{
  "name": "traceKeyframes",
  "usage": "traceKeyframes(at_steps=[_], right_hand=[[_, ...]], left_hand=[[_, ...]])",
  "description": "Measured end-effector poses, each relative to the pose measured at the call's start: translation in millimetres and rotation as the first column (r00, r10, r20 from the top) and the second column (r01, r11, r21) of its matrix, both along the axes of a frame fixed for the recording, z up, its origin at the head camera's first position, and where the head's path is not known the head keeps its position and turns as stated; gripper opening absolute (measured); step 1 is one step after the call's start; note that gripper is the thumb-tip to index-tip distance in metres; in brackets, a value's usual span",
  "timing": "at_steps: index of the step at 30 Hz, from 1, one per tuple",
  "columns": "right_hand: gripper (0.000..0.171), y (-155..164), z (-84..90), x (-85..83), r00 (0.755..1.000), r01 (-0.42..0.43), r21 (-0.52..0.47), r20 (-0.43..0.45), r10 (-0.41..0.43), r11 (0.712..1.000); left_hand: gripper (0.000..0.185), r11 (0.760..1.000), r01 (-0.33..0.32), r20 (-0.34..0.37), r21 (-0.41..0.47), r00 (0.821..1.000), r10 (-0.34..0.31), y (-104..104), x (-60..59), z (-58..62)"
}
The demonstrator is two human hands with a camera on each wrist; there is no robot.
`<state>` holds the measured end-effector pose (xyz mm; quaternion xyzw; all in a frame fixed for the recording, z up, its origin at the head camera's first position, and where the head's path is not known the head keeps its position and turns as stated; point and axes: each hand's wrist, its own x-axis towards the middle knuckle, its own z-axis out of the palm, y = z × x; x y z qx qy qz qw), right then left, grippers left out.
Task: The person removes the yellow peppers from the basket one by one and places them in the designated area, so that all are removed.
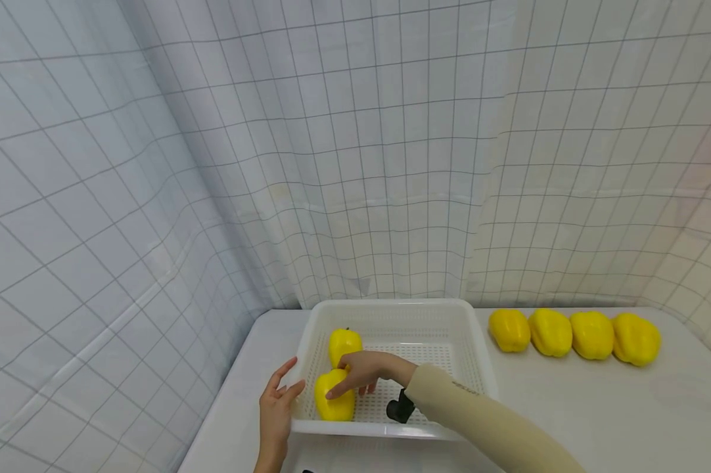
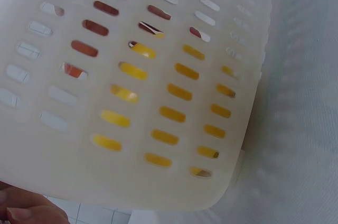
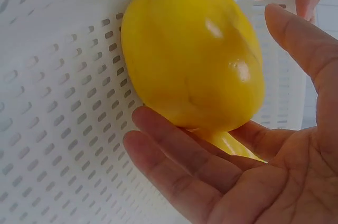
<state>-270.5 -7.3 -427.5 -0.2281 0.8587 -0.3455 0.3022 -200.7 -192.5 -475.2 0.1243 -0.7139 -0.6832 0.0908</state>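
Observation:
In the head view, a white perforated plastic basket [image 1: 391, 430] holds two yellow bell peppers. My right hand [image 1: 364, 369] reaches in over the nearer pepper [image 1: 335, 402], beside the farther pepper [image 1: 344, 344]. The right wrist view shows spread fingers [image 3: 182, 163] along one side of the bell pepper [image 3: 193, 49], while the thumb stands off its other side. At the basket's left rim is my left hand [image 1: 277, 410], thumb and fingertips right at the edge. From the left wrist, yellow shows through the slots of the basket wall [image 2: 174, 184].
Several more yellow bell peppers [image 1: 550, 333] stand in a row on the white table [image 1: 568, 407], right of the basket. A white grid-patterned curtain [image 1: 391, 164] hangs behind and along the left. A black wrist device [image 1: 399, 407] overlaps the basket floor.

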Motion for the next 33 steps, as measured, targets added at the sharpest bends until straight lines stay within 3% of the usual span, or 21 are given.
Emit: traceKeyframes(at_steps=[5,33], right_hand=[[0.056,-0.8,-2.1,0.4,1.0,-0.013,-0.009,0.013,0.013,1.0],[0.034,6.3,-10.5,-3.7,0.996,0.002,-0.088,0.083,0.006,0.996]], left_hand=[[0.046,0.999,0.01,-0.018,0.032,1.0,-0.01,0.4,0.6,-0.2],[0.046,1.0,0.006,0.002,0.012,1.0,-0.006,-0.8,-0.6,-2.4]])
